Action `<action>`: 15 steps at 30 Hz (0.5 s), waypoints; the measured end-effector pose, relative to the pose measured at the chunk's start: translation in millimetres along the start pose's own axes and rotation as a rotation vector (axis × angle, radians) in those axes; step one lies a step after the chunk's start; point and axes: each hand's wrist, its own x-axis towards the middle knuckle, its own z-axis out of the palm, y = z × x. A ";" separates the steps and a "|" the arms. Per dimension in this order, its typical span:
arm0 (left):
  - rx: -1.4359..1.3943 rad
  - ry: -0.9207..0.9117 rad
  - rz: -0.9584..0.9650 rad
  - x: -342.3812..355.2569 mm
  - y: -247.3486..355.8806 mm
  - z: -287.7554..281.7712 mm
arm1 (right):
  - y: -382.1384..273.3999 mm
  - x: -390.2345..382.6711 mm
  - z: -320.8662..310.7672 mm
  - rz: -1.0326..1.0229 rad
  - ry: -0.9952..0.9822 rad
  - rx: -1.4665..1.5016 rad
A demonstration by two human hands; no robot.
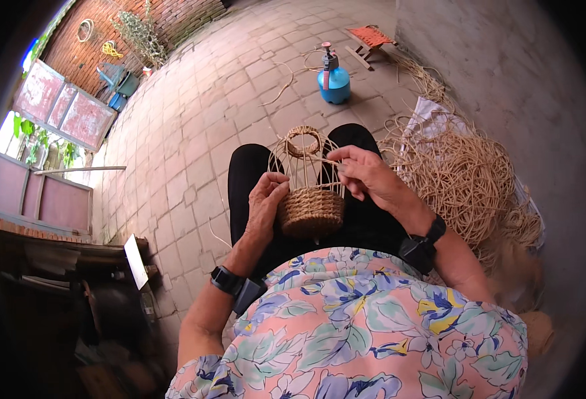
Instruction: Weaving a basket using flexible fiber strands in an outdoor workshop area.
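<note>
A part-woven basket (311, 213) of tan twisted cord rests on my lap between my knees. Its lower wall is tightly woven, and thin bare stakes rise from it to a small braided ring (303, 141). My left hand (266, 199) grips the basket's left side, fingers curled at the top of the woven wall. On the right side, my right hand (371, 178) pinches a strand of cord among the stakes with thumb and forefinger. The other right fingers are bent. Where that strand runs behind the fingers is hidden.
A big heap of loose tan cord (462, 179) lies on white sacking at my right, beside a grey wall (532, 100). Ahead on the brick paving stand a blue pump sprayer (335, 86) and a folding stool (371, 38) with an orange seat. Dark furniture (60, 266) fills the left.
</note>
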 end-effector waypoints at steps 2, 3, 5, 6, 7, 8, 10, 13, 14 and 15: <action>0.128 -0.043 0.034 -4.6 4.2 -1.7 | 11.2 -3.2 -13.9 -0.017 0.087 -0.151; 0.261 -0.092 0.065 -6.8 7.5 -1.2 | 15.5 -4.7 -19.1 -0.014 0.110 -0.174; 0.316 -0.108 0.086 -9.1 15.1 2.8 | 24.2 -3.7 -31.3 -0.012 0.118 -0.134; 0.374 -0.123 0.108 -10.5 16.7 3.9 | 25.8 -3.3 -31.5 -0.012 0.124 -0.091; 0.374 -0.118 0.105 -10.5 14.9 4.0 | 27.0 -2.7 -31.0 -0.010 0.131 -0.077; 0.421 -0.097 0.140 -10.2 12.4 3.9 | 27.5 -3.6 -29.9 -0.006 0.128 -0.076; 0.471 -0.078 0.174 -9.9 13.2 3.8 | 25.7 -5.4 -27.1 -0.011 0.173 -0.046; 0.517 -0.105 0.181 -12.2 19.2 2.9 | 29.1 -4.9 -31.8 -0.013 0.197 -0.027; 0.542 -0.127 0.179 -13.3 20.6 1.8 | 28.7 -7.0 -33.0 -0.015 0.200 -0.025; 0.568 -0.149 0.178 -13.5 23.2 2.1 | 28.8 -9.3 -34.1 0.004 0.216 -0.041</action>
